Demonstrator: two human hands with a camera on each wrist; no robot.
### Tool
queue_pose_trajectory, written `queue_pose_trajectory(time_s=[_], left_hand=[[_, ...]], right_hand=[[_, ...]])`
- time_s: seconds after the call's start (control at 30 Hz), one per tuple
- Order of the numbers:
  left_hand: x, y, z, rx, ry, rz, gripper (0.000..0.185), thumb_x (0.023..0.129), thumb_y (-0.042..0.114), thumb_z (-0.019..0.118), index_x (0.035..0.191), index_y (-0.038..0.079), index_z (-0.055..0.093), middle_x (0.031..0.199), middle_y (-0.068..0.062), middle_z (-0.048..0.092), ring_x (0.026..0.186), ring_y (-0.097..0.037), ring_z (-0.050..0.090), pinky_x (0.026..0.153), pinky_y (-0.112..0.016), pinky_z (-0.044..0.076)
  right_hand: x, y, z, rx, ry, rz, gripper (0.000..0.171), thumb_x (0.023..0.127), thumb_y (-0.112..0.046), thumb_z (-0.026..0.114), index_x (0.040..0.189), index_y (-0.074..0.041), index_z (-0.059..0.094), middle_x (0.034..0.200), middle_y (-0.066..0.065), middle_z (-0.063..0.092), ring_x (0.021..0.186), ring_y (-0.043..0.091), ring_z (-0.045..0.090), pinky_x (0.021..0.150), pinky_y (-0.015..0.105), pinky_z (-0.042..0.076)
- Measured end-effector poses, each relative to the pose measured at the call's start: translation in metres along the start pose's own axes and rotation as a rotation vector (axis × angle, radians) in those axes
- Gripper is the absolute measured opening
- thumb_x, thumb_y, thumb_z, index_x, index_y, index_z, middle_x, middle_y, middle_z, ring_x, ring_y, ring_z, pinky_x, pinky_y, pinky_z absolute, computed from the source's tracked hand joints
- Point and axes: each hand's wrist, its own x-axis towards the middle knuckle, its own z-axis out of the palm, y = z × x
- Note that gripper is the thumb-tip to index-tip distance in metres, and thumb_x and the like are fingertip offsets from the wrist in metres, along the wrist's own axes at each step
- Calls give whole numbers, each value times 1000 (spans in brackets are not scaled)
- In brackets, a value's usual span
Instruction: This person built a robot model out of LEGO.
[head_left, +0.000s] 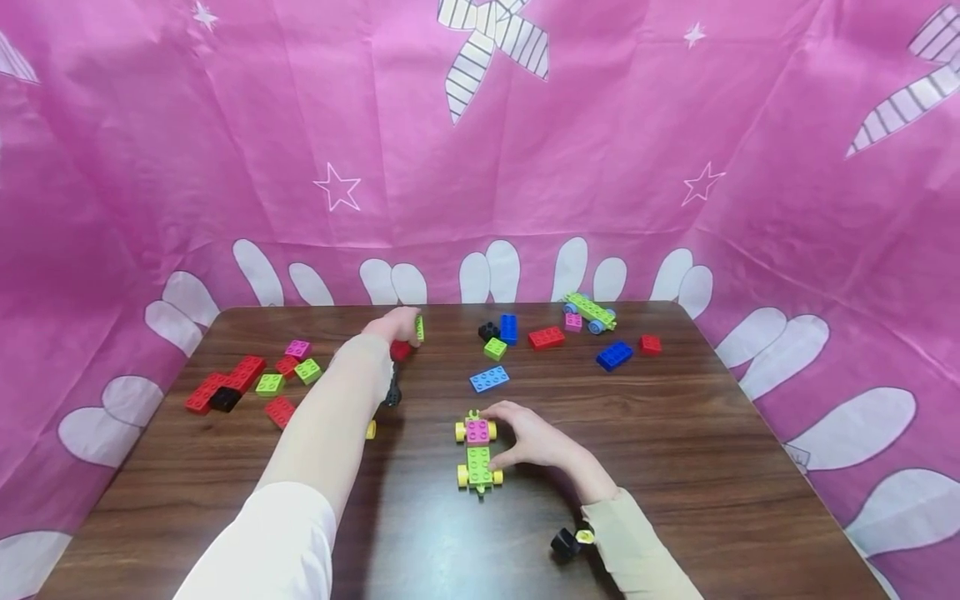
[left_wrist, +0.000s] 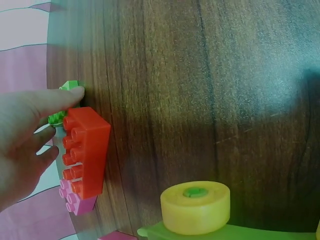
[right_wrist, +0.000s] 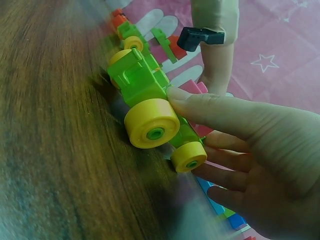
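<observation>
A small toy car (head_left: 477, 454) of green and pink bricks with yellow wheels stands at the table's middle. My right hand (head_left: 504, 435) grips it from the right. In the right wrist view my thumb and fingers (right_wrist: 200, 106) curl round the car (right_wrist: 145, 95) beside its yellow wheels. My left hand (head_left: 408, 325) reaches far forward and pinches a small green brick (head_left: 419, 327). A red brick (head_left: 401, 350) lies just under it. In the left wrist view my fingertips (left_wrist: 70, 95) lie on the green brick (left_wrist: 58, 118), next to the red brick (left_wrist: 85, 147), which sits on a pink one (left_wrist: 77, 202).
Red, green, pink and black bricks (head_left: 232, 382) lie scattered at the left. Blue, red, green and black bricks (head_left: 489, 378) lie at the back right, beside a second car (head_left: 590, 312) with blue wheels. A pink cloth (head_left: 525, 167) walls in the dark wooden table (head_left: 712, 467).
</observation>
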Motion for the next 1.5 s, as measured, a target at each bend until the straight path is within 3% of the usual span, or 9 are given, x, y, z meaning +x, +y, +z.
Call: queue_pose_trajectory(time_s=[0.23,0.47,0.87,1.2,1.5], left_hand=[[-6,1,1,15,21,-15,72,84,7,72,146,-5,37,134,-24,54,120,-34,51,109,-45,42],[-12,-1,2,-44,48,-6,69,85,13,73,144,-4,41,130,-23,55,115,-32,52,105,-44,44],[-14,-5,-5,-107,119,125,69,82,19,75,139,-8,45,132,-24,53,113,-33,51,104,-42,43],[-24,13,-25,-182,173,203,71,79,14,76,139,-9,45,127,-23,55,110,-32,53,102,-42,46],[-39,37,-38,-93,250,327,68,76,20,78,134,-5,52,123,-20,60,108,-30,54,97,-41,48]], right_hand=[[1,-1,2,-8,-8,-11,76,75,-34,84,137,-4,52,138,11,54,130,28,50,109,50,41],[2,-3,3,0,-3,-10,75,75,-33,85,136,-4,52,137,12,55,129,28,50,108,51,41],[5,-3,3,9,-10,2,74,75,-32,84,136,-4,52,138,12,54,129,28,50,108,51,41],[4,-3,2,20,-7,-10,75,75,-32,84,137,-4,52,138,13,54,130,29,49,109,52,40],[1,2,0,34,7,10,75,75,-32,85,137,-6,52,139,12,53,130,30,48,109,54,40]])
